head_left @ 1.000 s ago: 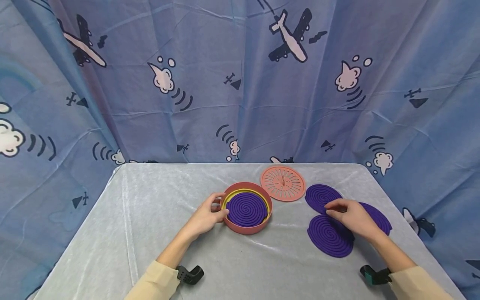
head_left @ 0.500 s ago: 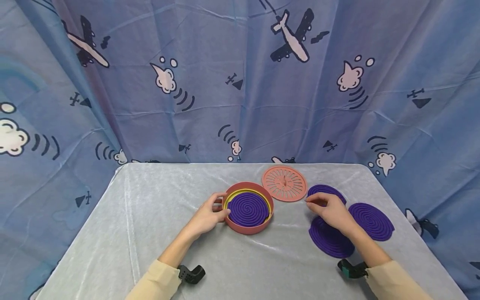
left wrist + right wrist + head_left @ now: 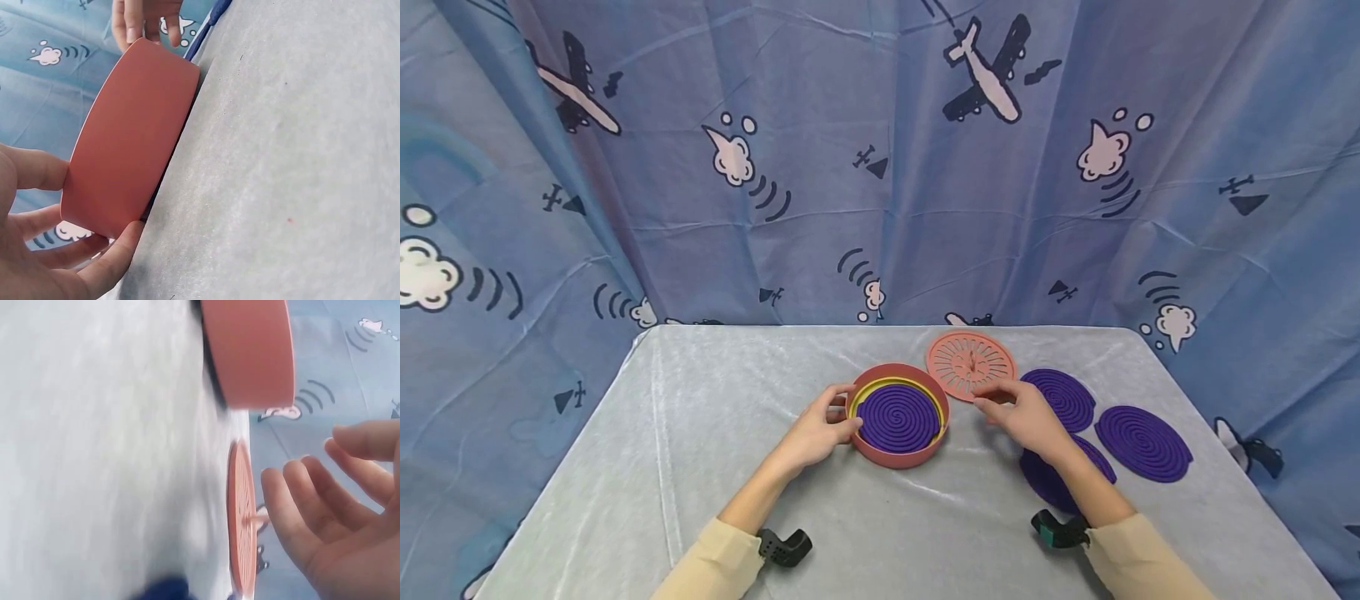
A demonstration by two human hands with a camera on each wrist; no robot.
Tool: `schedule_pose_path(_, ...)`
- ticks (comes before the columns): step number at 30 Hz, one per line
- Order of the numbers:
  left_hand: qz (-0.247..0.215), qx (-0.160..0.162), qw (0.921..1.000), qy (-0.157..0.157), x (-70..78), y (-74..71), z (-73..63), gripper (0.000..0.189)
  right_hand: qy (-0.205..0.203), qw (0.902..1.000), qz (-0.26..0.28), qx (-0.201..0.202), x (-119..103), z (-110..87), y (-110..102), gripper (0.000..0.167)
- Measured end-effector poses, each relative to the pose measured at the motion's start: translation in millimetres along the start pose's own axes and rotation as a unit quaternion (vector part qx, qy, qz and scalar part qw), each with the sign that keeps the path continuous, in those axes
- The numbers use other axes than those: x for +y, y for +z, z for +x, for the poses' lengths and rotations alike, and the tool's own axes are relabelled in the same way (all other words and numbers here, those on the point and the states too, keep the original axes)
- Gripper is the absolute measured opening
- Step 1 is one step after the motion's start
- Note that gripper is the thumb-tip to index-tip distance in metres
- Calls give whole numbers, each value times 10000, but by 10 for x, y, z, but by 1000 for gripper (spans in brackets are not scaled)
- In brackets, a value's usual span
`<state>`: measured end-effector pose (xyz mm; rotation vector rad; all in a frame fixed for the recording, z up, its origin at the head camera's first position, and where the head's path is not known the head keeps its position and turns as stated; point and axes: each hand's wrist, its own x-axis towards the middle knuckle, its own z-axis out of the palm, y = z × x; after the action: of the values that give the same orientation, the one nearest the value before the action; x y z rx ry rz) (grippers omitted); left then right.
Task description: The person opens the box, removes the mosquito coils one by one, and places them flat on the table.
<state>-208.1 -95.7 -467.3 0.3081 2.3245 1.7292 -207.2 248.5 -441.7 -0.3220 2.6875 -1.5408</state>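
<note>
A round coral-red box (image 3: 895, 459) with a yellow inner ring (image 3: 889, 381) stands mid-table in the head view. Inside it lies a purple mosquito coil (image 3: 897, 417). My left hand (image 3: 814, 429) grips the box's left side, thumb at the rim and fingers along the wall (image 3: 131, 125) in the left wrist view. To the right of the box, my right hand (image 3: 1021, 418) hovers with fingers loosely bent and nothing held. Behind its fingertips lies the slotted coral lid (image 3: 958, 358), its small upright knob visible in the right wrist view (image 3: 242, 519).
Several more purple coils lie at the right: one at the back (image 3: 1067, 398), one far right (image 3: 1144, 443), and one in front (image 3: 1047, 483) partly hidden under my right forearm. A pale cloth covers the table (image 3: 737, 367); a blue printed curtain (image 3: 820, 150) hangs behind.
My right hand has moved left from over the purple coils towards the box and lid, uncovering the far right and back coils. My left hand stays on the box.
</note>
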Motion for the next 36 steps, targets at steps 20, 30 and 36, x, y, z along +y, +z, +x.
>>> schedule_pose_path(20,81,-22,9999,58,-16,-1,17,54,-103,9994,300,-100,-68,142,402,33)
schedule_pose_path(30,56,-44,9999,90,-24,10,17,55,-159,9997,162,-32,-45,138,442,31)
schedule_pose_path(36,31,-13,10000,76,-23,11,11,55,-87,9997,208,-95,-33,146,457,32)
